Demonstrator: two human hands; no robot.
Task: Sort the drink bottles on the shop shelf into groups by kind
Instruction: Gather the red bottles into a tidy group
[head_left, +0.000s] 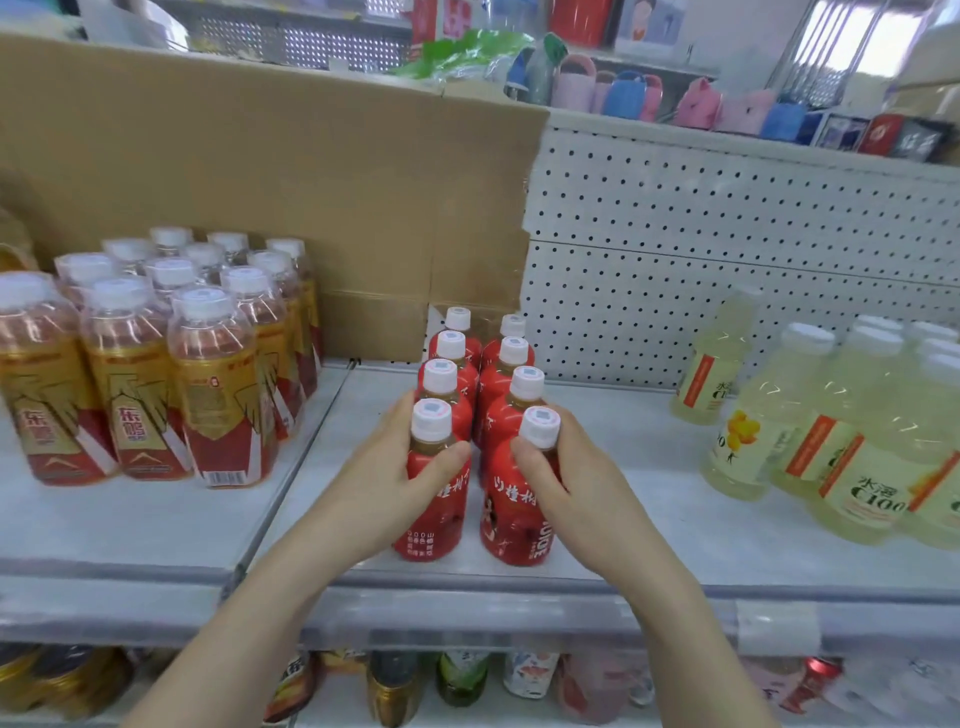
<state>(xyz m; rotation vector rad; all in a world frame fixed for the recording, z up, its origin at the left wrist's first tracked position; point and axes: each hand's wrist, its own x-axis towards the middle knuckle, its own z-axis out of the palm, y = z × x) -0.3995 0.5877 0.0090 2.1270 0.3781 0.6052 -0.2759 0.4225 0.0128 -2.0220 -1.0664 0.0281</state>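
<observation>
We hold the two front bottles of the red-labelled, white-capped plastic drink bottles (470, 395), which stand in two files of four at the middle of the grey-white shop shelf (649, 519). The left hand (384, 467) is clamped round the front-left red bottle (436, 525), thumb across its shoulder. The right hand (571, 478) is clamped the same way round the front-right red bottle (511, 530). Both bottles stand on their bases near the front edge of the shelf, touching or just beside the bottles behind them. Each bottle's long axis is vertical, cap up, with the printed label facing us. The front-right one seems to lean slightly, cap to the right, though we cannot tell whether this is only the wide lens. The main hazard is toppling. A push backward on either front bottle would pass down its file and could knock the rear bottles against the brown cardboard sheet (260, 182) or the white perforated back panel (727, 234). A pull forward could carry a base over the shelf lip. Both grips sit high on the bottles, so a sideways nudge would tip them rather than slide them. The gold-and-red labelled bottles (156, 374) to the left and the pale yellow drink bottles (831, 441) to the right stand well apart, so mixing kinds is unlikely unless a bottle rolls.
</observation>
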